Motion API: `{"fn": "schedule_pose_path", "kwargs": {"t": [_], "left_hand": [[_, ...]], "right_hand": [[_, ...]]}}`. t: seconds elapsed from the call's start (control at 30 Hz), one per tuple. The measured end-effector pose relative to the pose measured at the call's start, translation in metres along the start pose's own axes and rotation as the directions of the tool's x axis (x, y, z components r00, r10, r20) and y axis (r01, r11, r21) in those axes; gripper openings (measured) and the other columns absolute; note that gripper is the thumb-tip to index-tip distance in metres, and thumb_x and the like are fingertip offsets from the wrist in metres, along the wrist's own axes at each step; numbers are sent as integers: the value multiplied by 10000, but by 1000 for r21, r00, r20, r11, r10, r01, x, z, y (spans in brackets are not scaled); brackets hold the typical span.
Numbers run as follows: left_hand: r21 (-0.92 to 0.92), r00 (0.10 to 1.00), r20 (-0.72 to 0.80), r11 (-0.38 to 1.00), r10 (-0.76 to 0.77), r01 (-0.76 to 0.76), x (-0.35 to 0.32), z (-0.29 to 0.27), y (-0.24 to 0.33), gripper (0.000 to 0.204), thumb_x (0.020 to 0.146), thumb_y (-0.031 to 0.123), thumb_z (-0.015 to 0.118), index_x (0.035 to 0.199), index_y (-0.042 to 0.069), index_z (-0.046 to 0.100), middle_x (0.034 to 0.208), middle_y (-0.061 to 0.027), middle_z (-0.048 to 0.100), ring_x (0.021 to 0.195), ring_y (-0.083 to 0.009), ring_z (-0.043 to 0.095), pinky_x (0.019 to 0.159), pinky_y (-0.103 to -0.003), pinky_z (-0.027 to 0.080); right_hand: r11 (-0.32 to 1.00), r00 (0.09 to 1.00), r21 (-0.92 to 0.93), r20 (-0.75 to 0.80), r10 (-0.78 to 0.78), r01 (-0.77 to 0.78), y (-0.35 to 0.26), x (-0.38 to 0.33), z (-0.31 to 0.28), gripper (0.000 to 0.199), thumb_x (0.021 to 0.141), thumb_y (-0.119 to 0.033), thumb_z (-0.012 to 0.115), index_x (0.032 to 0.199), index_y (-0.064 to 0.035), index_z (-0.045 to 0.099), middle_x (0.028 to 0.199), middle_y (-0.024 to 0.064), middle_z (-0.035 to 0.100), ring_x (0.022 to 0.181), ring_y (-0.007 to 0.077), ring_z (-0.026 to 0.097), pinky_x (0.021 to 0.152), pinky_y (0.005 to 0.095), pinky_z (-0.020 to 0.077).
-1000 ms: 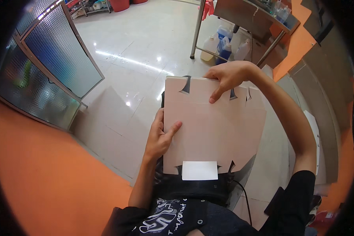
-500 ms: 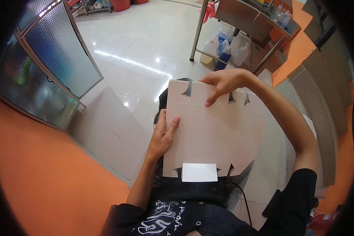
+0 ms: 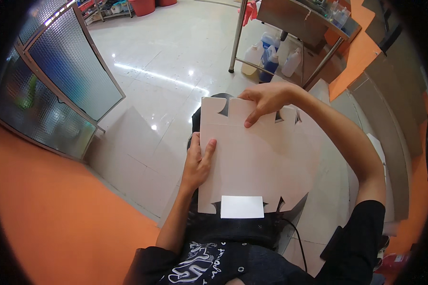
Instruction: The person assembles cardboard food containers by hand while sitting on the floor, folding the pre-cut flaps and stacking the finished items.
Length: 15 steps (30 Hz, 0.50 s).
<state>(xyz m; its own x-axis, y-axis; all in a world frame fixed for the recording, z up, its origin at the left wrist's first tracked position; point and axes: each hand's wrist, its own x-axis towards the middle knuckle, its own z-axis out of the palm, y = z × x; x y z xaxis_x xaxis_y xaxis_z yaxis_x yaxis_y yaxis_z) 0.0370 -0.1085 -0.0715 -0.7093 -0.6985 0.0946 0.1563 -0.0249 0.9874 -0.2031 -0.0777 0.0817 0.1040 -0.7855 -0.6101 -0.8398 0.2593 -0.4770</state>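
A large pale, flat cardboard sheet [image 3: 257, 156] with curved notches cut into its far and near edges lies over my lap. My left hand [image 3: 198, 164] grips its left edge, thumb on top and the other fingers mostly hidden beneath. At the far edge my right hand [image 3: 266, 101] holds the sheet, its thumb pressing on the upper face near a faint crease line; its fingertips go out of sight behind the edge. A small white rectangular card or stack of paper [image 3: 242, 207] rests on the near edge, between the notches, touched by neither hand.
A metal-framed textured glass panel [image 3: 76, 61] stands at the far left above an orange wall [image 3: 57, 190]. Far right, a steel sink table [image 3: 290, 21] has plastic jugs [image 3: 269, 64] under it. A black cable [image 3: 297, 237] hangs beside my lap.
My right hand has shifted slightly left along the far edge, and the far-left notch looks a little wider. The left hand keeps its grip.
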Motion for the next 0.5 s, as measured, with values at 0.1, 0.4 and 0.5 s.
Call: {"fn": "schedule_pose_path", "kwargs": {"t": [0.1, 0.4, 0.5], "left_hand": [[-5, 1000, -1, 1000, 10, -10, 0, 0, 1, 268, 1016, 247, 508, 1089, -8, 469, 986, -114, 614, 936, -151, 570, 853, -294, 456], [-22, 998, -32, 999, 45, -45, -3, 3, -6, 267, 1005, 248, 537, 1065, -8, 490, 993, -89, 589, 941, -129, 541, 837, -270, 440], [-6, 995, -49, 996, 88, -88, -3, 3, -12, 273, 999, 255, 551, 1050, -7, 497, 971, -84, 603, 914, -123, 545, 815, -268, 446]], "right_hand": [[995, 994, -96, -103, -44, 34, -1, -3, 6, 569, 752, -332, 769, 1178, 7, 604, 946, 145, 701, 906, 276, 680, 795, 348, 538], [958, 902, -281, -426, -73, -55, -30, -34, 51, 373, 792, -135, 701, 1116, 5, 581, 834, 215, 645, 938, 391, 584, 813, 459, 473], [946, 843, -307, -531, -83, -100, -37, -40, 69, 299, 780, -81, 677, 1044, 5, 567, 808, 217, 651, 855, 399, 625, 748, 479, 495]]}}
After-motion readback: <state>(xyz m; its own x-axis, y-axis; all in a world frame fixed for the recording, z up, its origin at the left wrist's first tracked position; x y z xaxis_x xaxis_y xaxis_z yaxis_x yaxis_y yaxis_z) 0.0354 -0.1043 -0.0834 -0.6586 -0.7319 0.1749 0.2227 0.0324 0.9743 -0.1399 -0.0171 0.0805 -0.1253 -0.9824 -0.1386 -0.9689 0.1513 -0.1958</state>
